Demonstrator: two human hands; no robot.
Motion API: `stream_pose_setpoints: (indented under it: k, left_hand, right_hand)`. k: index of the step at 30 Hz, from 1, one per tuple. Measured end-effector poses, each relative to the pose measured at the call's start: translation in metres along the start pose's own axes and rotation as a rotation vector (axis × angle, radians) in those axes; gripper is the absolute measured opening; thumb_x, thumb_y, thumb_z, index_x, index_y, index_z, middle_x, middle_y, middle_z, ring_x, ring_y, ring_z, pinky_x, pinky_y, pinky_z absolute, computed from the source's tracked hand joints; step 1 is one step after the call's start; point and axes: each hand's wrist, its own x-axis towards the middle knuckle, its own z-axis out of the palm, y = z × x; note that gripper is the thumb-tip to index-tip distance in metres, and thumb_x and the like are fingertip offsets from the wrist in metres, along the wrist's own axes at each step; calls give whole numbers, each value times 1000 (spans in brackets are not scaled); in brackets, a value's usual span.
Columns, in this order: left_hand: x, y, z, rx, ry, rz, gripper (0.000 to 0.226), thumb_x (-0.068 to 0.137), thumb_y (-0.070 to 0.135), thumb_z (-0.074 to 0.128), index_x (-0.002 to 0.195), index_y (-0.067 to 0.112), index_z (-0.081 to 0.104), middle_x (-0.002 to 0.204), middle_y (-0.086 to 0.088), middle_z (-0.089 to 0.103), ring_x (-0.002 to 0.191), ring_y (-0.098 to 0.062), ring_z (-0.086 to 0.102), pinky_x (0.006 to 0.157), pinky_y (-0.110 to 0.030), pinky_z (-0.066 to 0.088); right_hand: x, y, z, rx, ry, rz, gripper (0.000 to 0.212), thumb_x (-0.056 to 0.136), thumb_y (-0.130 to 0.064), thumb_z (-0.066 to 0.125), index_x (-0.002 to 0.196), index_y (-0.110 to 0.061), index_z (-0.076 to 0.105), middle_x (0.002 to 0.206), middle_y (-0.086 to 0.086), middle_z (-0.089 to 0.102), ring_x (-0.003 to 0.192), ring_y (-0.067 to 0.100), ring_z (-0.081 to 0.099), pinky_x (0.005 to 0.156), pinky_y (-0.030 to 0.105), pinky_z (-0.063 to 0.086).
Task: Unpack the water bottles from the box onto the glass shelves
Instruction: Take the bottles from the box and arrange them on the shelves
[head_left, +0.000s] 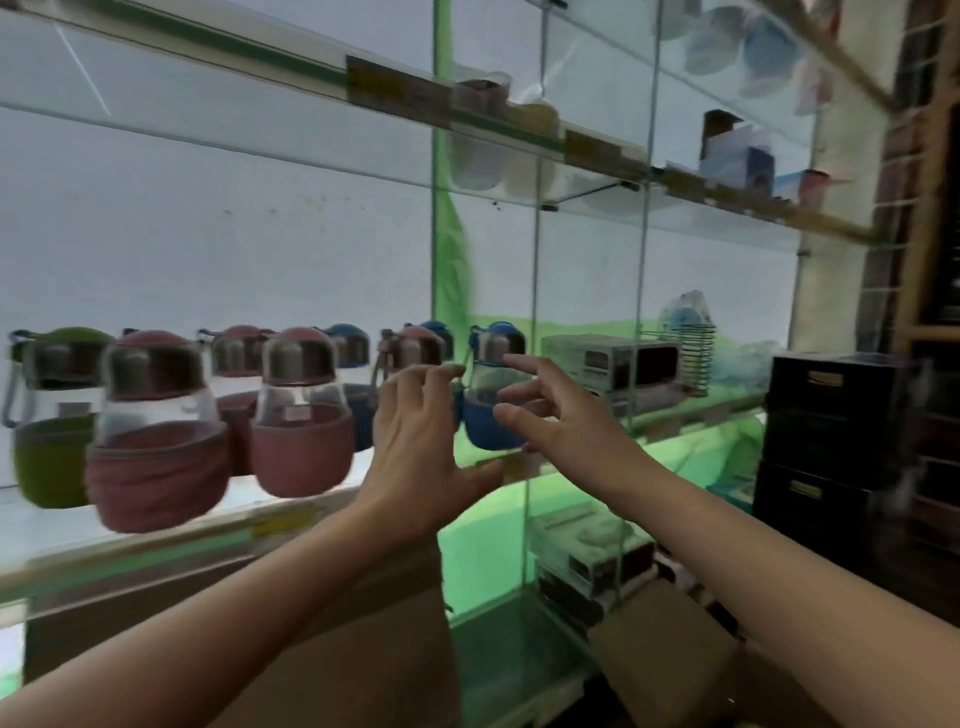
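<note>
Both arms extended forward. Left hand (421, 441) open, fingers spread upward. Right hand (550, 410) open, fingers loosely spread, holding nothing.

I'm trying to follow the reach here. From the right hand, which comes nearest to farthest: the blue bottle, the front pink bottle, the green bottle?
In the head view, counted from the right hand:
1. Blue bottle, right by the fingertips, at the row's right end.
2. Front pink bottle, off to the left, beyond the left hand.
3. Green bottle, at the row's far left end.
</note>
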Motion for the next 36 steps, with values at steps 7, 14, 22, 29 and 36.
stream_pose_setpoints:
  k: [7,14,22,29,36]
  left_hand:
    - [-7,59,105,-97,-181,-19,83,72,39,73,139,22,26,134,-1,27,130,-19,20,111,-33,23]
    - [-27,111,206,-146,-361,-36,88,70,44,71,141,22,24,135,-4,29,131,-19,21,108,-32,25]
    - [-75,144,317,-273,-620,-125,85,75,38,74,141,21,23,135,-1,24,132,-23,32,111,-40,34]
    - [-114,136,383,-231,-899,-183,85,75,34,74,140,21,21,119,1,24,128,-27,35,106,-34,36]
    - [-142,120,416,-145,-1158,-249,99,72,34,78,145,22,11,136,-7,24,133,-28,32,110,-38,35]
  right_hand:
    - [-45,79,-66,-55,42,147,49,86,-25,63,132,-26,44,117,-8,62,99,4,60,89,34,52]
    - [-95,164,-130,-67,50,301,53,89,-28,62,136,-25,39,122,-8,58,105,6,57,85,19,45]
    - [-162,276,-157,-117,37,456,46,88,-28,63,130,-27,46,111,-8,60,101,7,57,87,24,48]
    - [-206,357,-144,-142,-71,588,47,87,-24,64,130,-25,47,117,-8,58,108,6,55,86,18,43]
    - [-243,411,-117,-178,-247,664,51,87,-26,64,134,-26,43,127,-4,53,113,8,51,90,22,43]
